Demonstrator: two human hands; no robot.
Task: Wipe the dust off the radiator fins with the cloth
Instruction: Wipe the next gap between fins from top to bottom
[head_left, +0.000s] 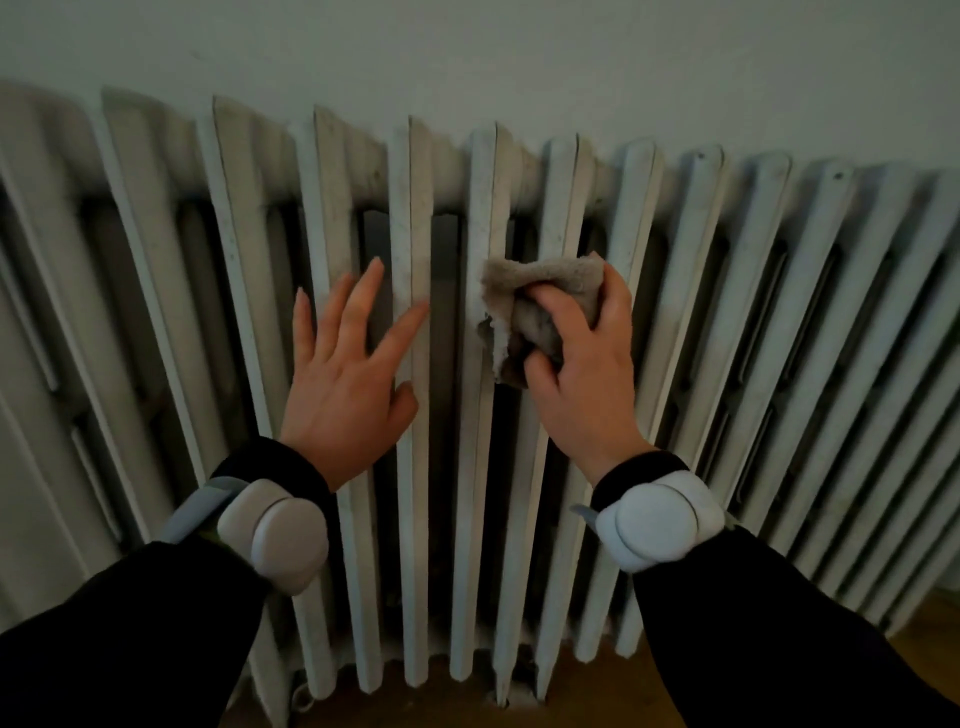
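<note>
While the right hand (587, 374) bunches the grey cloth (535, 306) against a middle fin of the cast-iron radiator (727, 291), probably to rub its front edge, the left hand (348, 384), fingers spread and empty, rests flat on neighbouring fins, seemingly for balance. Frayed and crumpled, the cloth looks soiled.

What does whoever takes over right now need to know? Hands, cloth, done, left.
Right hand: gripping the bunched grey cloth, pressed against a middle fin of the radiator, about mid-height.
Left hand: open, fingers spread, empty, flat against the fins just left of the cloth.
Done: cannot tell which fins are clean; specks show near the fin tops.
Left: work along every fin, top to bottom, and into the gaps.
</note>
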